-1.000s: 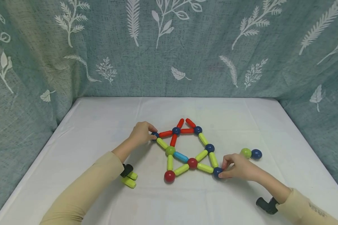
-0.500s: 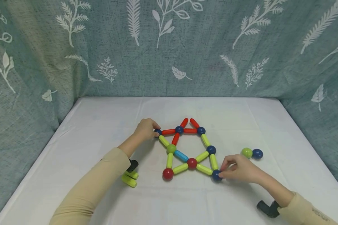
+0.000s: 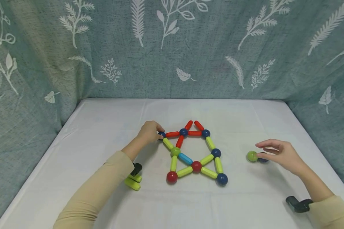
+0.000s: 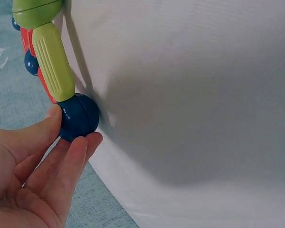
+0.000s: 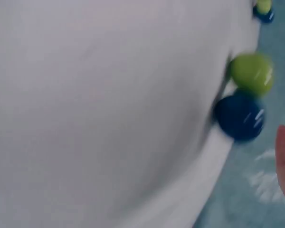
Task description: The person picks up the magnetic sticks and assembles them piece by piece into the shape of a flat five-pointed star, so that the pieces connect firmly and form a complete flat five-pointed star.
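A flat frame of coloured rods and balls lies mid-table. My left hand (image 3: 150, 132) pinches the dark blue ball (image 4: 80, 116) at its left corner between thumb and fingers; a yellow-green rod (image 4: 53, 61) and a red rod (image 3: 172, 134) join that ball. My right hand (image 3: 283, 156) hovers over a loose pair at the right, a green ball (image 3: 252, 156) touching a dark blue ball (image 5: 241, 116). Its fingers are spread and hold nothing; in the head view they partly hide the blue ball. At the frame's lower right corner sits another dark blue ball (image 3: 222, 179).
Two loose yellow-green rods (image 3: 132, 183) lie beside the left forearm, partly under the wrist camera (image 3: 136, 169). Two red rods (image 3: 199, 125) stick out from the frame's far side. A patterned curtain (image 3: 183, 47) hangs behind the white-covered table (image 3: 117, 111).
My right hand has let go of the blue ball at the frame's lower right corner and moved right to the loose pair. The frame has shifted slightly right, with my left hand still pinching its corner.
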### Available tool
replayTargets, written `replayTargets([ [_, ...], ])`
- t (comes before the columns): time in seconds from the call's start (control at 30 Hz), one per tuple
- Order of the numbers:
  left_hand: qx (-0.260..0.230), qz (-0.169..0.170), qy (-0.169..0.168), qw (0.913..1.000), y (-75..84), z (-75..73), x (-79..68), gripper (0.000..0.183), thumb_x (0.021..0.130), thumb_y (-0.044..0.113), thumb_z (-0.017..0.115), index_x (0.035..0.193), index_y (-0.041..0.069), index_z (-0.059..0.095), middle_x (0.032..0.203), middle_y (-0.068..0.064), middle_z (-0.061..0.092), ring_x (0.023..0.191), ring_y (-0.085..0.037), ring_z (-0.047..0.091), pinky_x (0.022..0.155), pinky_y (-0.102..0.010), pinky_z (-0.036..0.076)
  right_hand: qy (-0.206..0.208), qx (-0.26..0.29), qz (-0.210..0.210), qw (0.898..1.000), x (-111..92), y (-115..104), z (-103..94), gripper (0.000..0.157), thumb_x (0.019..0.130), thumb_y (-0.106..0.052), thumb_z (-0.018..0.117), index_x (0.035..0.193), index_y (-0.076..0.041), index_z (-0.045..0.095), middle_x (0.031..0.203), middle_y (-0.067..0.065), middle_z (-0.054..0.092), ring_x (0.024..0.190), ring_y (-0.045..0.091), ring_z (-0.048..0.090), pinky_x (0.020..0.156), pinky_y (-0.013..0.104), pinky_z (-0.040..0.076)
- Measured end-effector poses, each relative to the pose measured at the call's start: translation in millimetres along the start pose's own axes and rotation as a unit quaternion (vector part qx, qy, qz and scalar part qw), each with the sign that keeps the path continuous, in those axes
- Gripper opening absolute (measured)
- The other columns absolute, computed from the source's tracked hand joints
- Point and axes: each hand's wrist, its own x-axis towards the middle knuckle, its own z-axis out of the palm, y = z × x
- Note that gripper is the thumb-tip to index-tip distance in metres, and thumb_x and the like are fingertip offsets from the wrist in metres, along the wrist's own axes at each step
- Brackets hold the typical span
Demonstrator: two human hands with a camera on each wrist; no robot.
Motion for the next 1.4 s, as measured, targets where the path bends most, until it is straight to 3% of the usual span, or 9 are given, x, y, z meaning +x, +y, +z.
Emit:
replayTargets([
  [0.17,0.002,0.001,0.000,1.0000,-0.3,-1.2,-1.2,0.024,0.082,0.011,0.068,0.106,0.005,0.068,0.110,-0.010,0.064,0.104,-0.025,0.057,0.087,-0.037,0.046,-0.045,-0.013,0.062,0.997,-2.6,21.7,-15.1,0.041,0.079,-0.011,0.071,0.115,0.004,0.058,0.109,-0.015,0.059,0.099,-0.008,0.050,0.080,0.018,0.047],
  [0.33,0.000,0.001,-0.002,1.0000,0.5,-1.4,-1.9,0.024,0.082,0.010,0.068,0.106,0.004,0.068,0.110,-0.011,0.064,0.104,-0.025,0.056,0.086,-0.037,0.046,-0.129,-0.041,0.116,0.984,-1.7,30.1,-21.8,0.051,0.079,-0.018,0.071,0.123,0.003,0.053,0.121,0.012,0.056,0.096,-0.004,0.050,0.080,0.038,0.047],
  [0.43,0.003,0.000,-0.001,1.0000,1.9,-0.6,-2.1,0.024,0.082,0.010,0.068,0.106,0.005,0.068,0.109,-0.010,0.064,0.103,-0.025,0.057,0.086,-0.036,0.046,-0.158,-0.036,0.134,0.978,-0.8,32.2,-23.0,0.052,0.080,-0.017,0.070,0.122,0.006,0.052,0.120,0.023,0.053,0.093,-0.001,0.052,0.079,0.038,0.047],
  [0.6,0.006,0.001,-0.003,1.0000,3.6,0.3,-1.3,0.024,0.082,0.010,0.068,0.106,0.005,0.068,0.109,-0.010,0.064,0.103,-0.025,0.057,0.087,-0.036,0.046,-0.165,-0.043,0.156,0.973,0.0,33.9,-24.0,0.049,0.080,-0.019,0.070,0.119,0.007,0.054,0.116,0.023,0.055,0.093,0.008,0.054,0.074,0.027,0.047],
  [0.77,0.004,-0.003,-0.007,1.0000,2.3,-0.5,-0.4,0.024,0.083,0.009,0.068,0.106,0.005,0.068,0.109,-0.010,0.064,0.103,-0.025,0.057,0.087,-0.036,0.046,-0.155,-0.070,0.150,0.974,12.2,25.7,-32.3,0.048,0.080,-0.020,0.070,0.118,0.006,0.056,0.116,0.023,0.056,0.093,0.013,0.056,0.077,0.034,0.046],
  [0.9,0.007,0.001,-0.006,1.0000,2.6,-1.1,-0.1,0.023,0.082,0.009,0.068,0.104,0.004,0.068,0.107,-0.011,0.064,0.101,-0.025,0.057,0.085,-0.036,0.046,-0.141,-0.069,0.150,0.976,38.2,11.3,-38.1,0.049,0.081,-0.019,0.069,0.120,0.007,0.053,0.118,0.026,0.054,0.091,0.007,0.057,0.082,0.040,0.045],
  [1.0,0.006,0.003,-0.006,1.0000,1.6,-1.9,-1.6,0.023,0.081,0.009,0.069,0.103,0.004,0.069,0.107,-0.011,0.065,0.100,-0.025,0.058,0.084,-0.036,0.047,-0.139,-0.058,0.142,0.978,67.4,-3.2,-30.4,0.049,0.084,-0.017,0.067,0.123,0.007,0.050,0.121,0.027,0.052,0.097,0.015,0.058,0.085,0.040,0.045],
  [1.17,0.000,0.001,0.000,1.0000,-0.9,-2.6,-2.4,0.023,0.080,0.010,0.070,0.102,0.004,0.069,0.105,-0.010,0.066,0.100,-0.025,0.058,0.084,-0.036,0.047,-0.146,-0.026,0.140,0.979,121.6,-26.6,2.7,0.050,0.085,-0.012,0.064,0.128,0.006,0.045,0.126,0.027,0.047,0.112,0.035,0.048,0.092,0.046,0.041],
  [1.4,-0.001,0.007,0.004,1.0000,-0.9,-1.6,-0.6,0.023,0.079,0.011,0.072,0.101,0.004,0.070,0.102,-0.009,0.067,0.099,-0.024,0.058,0.084,-0.036,0.047,-0.141,-0.011,0.152,0.978,178.6,-36.6,57.3,0.044,0.088,-0.009,0.061,0.127,0.003,0.046,0.128,0.024,0.046,0.115,0.035,0.047,0.094,0.044,0.041],
])
